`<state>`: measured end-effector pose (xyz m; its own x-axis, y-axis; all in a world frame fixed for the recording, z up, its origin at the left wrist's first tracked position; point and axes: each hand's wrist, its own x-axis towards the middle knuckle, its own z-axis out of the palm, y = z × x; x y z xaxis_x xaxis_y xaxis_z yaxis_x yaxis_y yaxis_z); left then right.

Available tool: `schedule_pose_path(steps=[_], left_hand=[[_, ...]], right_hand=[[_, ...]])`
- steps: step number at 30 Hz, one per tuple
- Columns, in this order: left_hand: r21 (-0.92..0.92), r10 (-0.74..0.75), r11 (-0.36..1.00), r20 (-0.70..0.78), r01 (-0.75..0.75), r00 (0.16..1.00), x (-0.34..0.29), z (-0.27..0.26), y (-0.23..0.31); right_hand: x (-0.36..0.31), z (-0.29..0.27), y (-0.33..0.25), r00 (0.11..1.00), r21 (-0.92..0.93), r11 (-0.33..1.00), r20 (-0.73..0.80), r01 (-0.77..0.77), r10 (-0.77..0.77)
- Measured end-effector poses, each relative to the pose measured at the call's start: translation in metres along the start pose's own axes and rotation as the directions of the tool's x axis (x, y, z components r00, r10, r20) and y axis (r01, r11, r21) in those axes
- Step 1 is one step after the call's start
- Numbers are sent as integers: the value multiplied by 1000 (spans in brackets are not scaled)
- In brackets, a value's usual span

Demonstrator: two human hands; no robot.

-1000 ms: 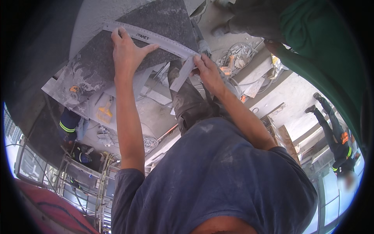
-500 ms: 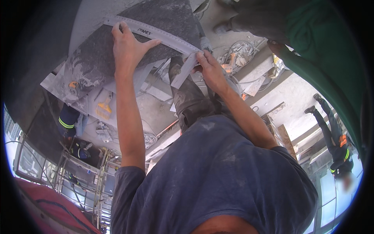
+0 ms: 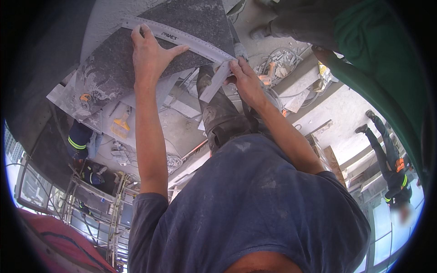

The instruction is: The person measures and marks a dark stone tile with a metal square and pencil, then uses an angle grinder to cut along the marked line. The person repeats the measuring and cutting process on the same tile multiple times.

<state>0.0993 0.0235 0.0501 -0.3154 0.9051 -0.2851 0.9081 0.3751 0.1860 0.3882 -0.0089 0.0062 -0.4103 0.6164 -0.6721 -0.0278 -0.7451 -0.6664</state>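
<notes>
A dusty grey concrete floor (image 3: 186,132), strewn with cables and offcuts, is seen beneath the work, with metal scaffolding (image 3: 101,200) at lower left. The right side is filled by a co-worker's dark green garment (image 3: 378,73). A large, flat, dark grey slab (image 3: 200,20), smeared with pale dust, is spread across the upper left. Across it is laid a silvery-white L-shaped square (image 3: 195,44); its short arm is extended past the slab's edge, above a dark trouser leg (image 3: 216,118). The long blade is pressed near its far left end by the left hand (image 3: 152,57), the thumb spread wide from the fingers along the lower edge. The square's corner is pinched narrowly in the right hand (image 3: 247,84). A yellow-handled brush (image 3: 121,125) is seen below the slab, and a small orange-and-grey tape measure (image 3: 85,98) is rested on its dusty lower end.
</notes>
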Motion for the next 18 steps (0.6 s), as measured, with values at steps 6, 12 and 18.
schedule_pose_path(steps=[6,12,18], left_hand=[[2,15,1000,-21,-15,1000,-1,1,-1],[-8,9,1000,-18,-10,1000,-2,2,-1],[3,11,1000,-27,-11,1000,-2,2,-1]], right_hand=[[4,-5,5,999,7,1000,30,-20,19],[6,-8,7,998,6,999,51,-33,33],[7,-10,6,997,6,999,66,-46,46]])
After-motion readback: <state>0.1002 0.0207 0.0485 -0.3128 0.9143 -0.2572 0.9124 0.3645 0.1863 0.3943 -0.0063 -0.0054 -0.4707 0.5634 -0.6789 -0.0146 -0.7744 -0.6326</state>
